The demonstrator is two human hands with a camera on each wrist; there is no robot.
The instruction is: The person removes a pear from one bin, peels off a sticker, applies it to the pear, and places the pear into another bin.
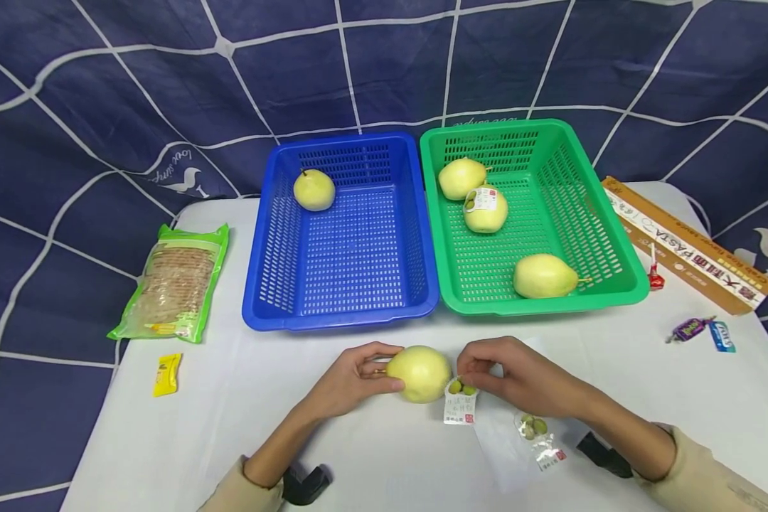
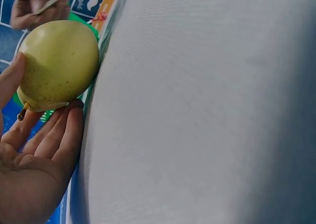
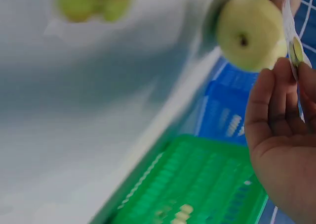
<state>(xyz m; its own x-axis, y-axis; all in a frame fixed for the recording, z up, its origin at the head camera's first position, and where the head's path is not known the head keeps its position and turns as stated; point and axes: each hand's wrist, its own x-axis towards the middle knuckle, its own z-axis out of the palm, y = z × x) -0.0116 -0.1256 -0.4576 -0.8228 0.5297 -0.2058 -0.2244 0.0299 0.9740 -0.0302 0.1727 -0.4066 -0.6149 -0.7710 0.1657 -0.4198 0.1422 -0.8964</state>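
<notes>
A pale yellow-green pear (image 1: 419, 374) lies on its side near the front of the white table. My left hand (image 1: 352, 380) grips it at the stem end, thumb on one side and fingers on the other, as the pear (image 2: 60, 65) in the left wrist view also shows. Just right of the fruit, my right hand (image 1: 515, 373) pinches a white label sticker (image 1: 460, 409) printed with green fruit and writing. Seen edge-on in the right wrist view, the sticker (image 3: 292, 41) stands close to the pear's blossom end. Whether the two touch, I cannot tell.
Behind are a blue basket (image 1: 339, 321) with one pear and a green basket (image 1: 544, 307) with several, one labelled. A sticker sheet (image 1: 502, 455) lies under my right forearm. Packaged bread (image 1: 178, 284) and a yellow packet (image 1: 167, 375) lie left; a pasta box (image 1: 685, 245) and sweets (image 1: 690, 329) right.
</notes>
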